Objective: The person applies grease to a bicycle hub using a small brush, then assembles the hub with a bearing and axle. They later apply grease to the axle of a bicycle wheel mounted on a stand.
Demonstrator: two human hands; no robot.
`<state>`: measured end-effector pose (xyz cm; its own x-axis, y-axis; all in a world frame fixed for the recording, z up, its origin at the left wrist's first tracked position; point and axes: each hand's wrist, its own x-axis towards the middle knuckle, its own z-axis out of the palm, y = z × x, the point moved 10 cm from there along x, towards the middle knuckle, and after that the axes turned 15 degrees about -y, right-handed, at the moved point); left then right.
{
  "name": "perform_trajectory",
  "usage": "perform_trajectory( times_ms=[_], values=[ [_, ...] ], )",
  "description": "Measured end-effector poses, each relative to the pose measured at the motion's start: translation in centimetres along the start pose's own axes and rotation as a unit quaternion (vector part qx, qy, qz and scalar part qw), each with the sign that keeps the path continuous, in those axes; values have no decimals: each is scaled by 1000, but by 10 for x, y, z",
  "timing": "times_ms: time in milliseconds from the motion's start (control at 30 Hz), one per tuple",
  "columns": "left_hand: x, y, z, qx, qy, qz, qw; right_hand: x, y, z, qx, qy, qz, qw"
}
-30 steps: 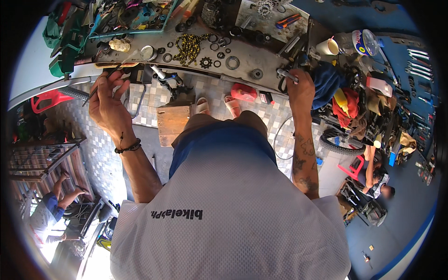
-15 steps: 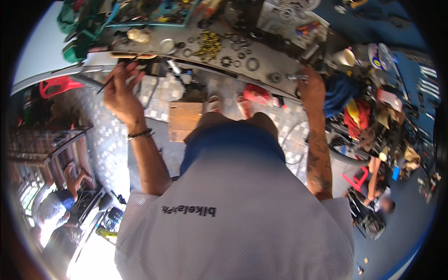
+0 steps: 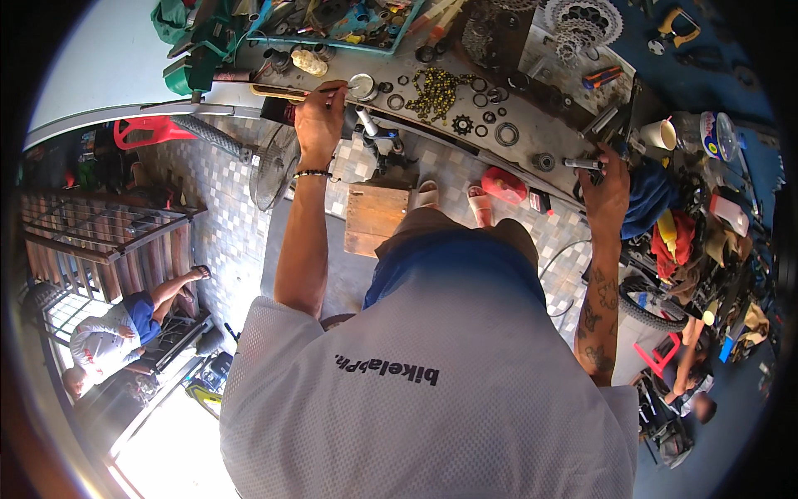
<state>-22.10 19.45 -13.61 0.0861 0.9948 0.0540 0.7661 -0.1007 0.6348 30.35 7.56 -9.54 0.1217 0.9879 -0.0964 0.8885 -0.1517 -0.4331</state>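
The right hand (image 3: pixel 607 193) holds one shiny silver cylinder (image 3: pixel 584 164) by its right end, fingers closed on it, at the front edge of the counter (image 3: pixel 528 133). Its long axis runs left to right, the free end pointing left toward one round bearing (image 3: pixel 544 161). The left hand (image 3: pixel 320 118) has fingertips drawn together beside one round tin (image 3: pixel 362 86); their hold I cannot tell. Beyond lie one toothed cog (image 3: pixel 462 125), one black-and-yellow chain (image 3: pixel 436 93) and one teal tray (image 3: pixel 324 44).

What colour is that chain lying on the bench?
The chain is black and yellow, best seen in the head view.
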Motion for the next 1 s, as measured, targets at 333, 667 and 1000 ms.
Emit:
perform_trajectory(
  times_ms=[333, 667, 1000],
  values=[
    [8, -33, 14, -140, 24, -79, 987, -65, -20, -1, 105, 133, -63, 984],
    [3, -27, 23, -91, 36, -25, 995, -75, -9, 97, 131, 41, 4, 991],
    [4, -41, 32, -175, 14, -75, 982, -71, 4, 119, 152, 73, 29, 985]
  ],
)
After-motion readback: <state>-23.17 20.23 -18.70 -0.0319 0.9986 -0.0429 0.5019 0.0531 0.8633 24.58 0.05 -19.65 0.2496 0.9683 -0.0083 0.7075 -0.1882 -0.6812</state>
